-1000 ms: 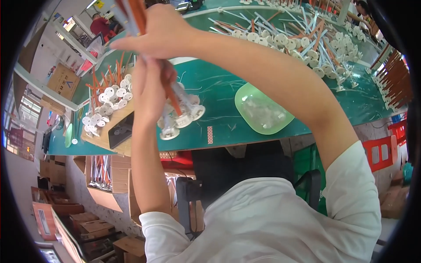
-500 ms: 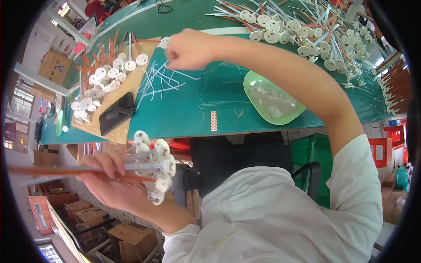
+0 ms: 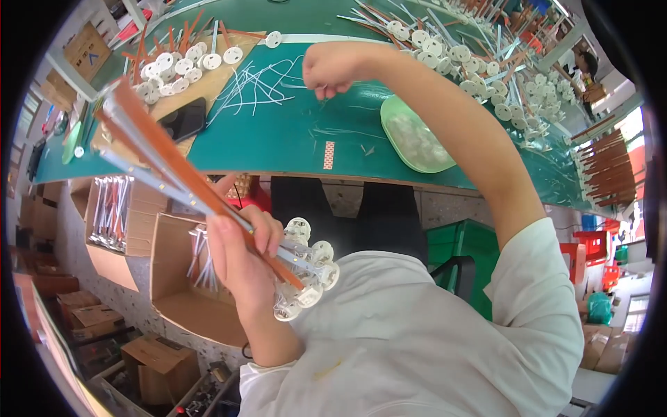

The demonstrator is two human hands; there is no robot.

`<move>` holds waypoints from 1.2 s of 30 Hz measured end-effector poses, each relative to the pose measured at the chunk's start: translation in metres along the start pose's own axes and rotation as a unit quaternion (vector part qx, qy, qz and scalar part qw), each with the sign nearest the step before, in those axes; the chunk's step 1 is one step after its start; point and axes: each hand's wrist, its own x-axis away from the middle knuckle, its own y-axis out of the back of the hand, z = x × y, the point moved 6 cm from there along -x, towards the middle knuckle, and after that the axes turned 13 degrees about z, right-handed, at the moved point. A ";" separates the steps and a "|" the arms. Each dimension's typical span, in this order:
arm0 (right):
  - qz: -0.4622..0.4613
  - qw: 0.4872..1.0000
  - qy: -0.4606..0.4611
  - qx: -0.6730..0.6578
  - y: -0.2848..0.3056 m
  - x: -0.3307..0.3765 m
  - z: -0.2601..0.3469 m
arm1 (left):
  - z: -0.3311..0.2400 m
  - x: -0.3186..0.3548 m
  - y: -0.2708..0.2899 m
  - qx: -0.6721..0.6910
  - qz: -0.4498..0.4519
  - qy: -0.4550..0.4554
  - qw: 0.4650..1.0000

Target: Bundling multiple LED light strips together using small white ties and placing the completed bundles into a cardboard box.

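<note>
My left hand is closed round a bundle of light strips, flat orange and silver-grey sticks with small yellow dots. White round end caps cluster at the bundle's lower end, beside my shirt. Over the table, my right hand is closed with the fingers curled down. Thin white ties lie in a loose tangle to its left, and strands run up to the hand; its fingertips are partly hidden.
More capped strips lie on cardboard beside a black phone. A green bowl holds clear scraps. A big heap of strips covers the table's far right. Open cardboard boxes stand below on the left, a green crate on the right.
My left hand has moved right and tipped the bundle, so its free ends point up and left. The right hand has drawn right from the tie pile, with strands trailing toward it.
</note>
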 end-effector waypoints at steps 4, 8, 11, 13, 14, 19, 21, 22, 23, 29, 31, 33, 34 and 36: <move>-0.211 0.947 0.165 -0.176 0.005 0.054 -0.007 | 0.019 0.012 -0.009 0.056 0.040 0.049 0.996; -0.231 0.936 0.236 -0.121 -0.076 0.131 0.034 | 0.038 0.024 -0.028 0.168 0.127 0.090 0.973; -0.167 0.937 0.289 -0.101 -0.124 0.152 0.037 | 0.052 0.026 -0.036 0.196 0.200 0.131 0.951; -0.155 0.938 0.300 -0.080 -0.139 0.155 0.031 | 0.065 0.026 -0.036 0.200 0.206 0.146 0.947; -0.150 0.939 0.297 -0.083 -0.141 0.154 0.026 | 0.070 0.026 -0.037 0.175 0.222 0.152 0.947; -0.146 0.936 0.306 -0.094 -0.131 0.146 0.007 | 0.087 0.036 -0.050 0.233 0.293 0.182 0.909; -0.135 0.933 0.315 -0.108 -0.129 0.146 -0.001 | 0.096 0.037 -0.053 0.272 0.287 0.188 0.899; -0.118 0.940 0.307 -0.088 -0.130 0.145 -0.005 | 0.100 0.037 -0.054 0.292 0.284 0.192 0.893; -0.100 0.947 0.299 -0.067 -0.131 0.144 -0.007 | 0.103 0.035 -0.054 0.270 0.290 0.193 0.898; -0.106 0.936 0.334 -0.018 -0.131 0.139 -0.014 | 0.118 0.044 -0.059 0.248 0.301 0.212 0.896; -0.089 0.935 0.342 -0.029 -0.136 0.136 -0.018 | 0.123 0.045 -0.060 0.270 0.294 0.218 0.891; -0.105 0.938 0.328 -0.038 -0.137 0.136 -0.021 | 0.127 0.044 -0.060 0.279 0.283 0.224 0.890; -0.104 0.938 0.328 -0.039 -0.140 0.136 -0.019 | 0.127 0.044 -0.060 0.279 0.282 0.225 0.890; -0.213 0.929 0.287 -0.097 -0.138 0.145 -0.022 | 0.128 0.041 -0.051 0.168 0.227 0.208 0.937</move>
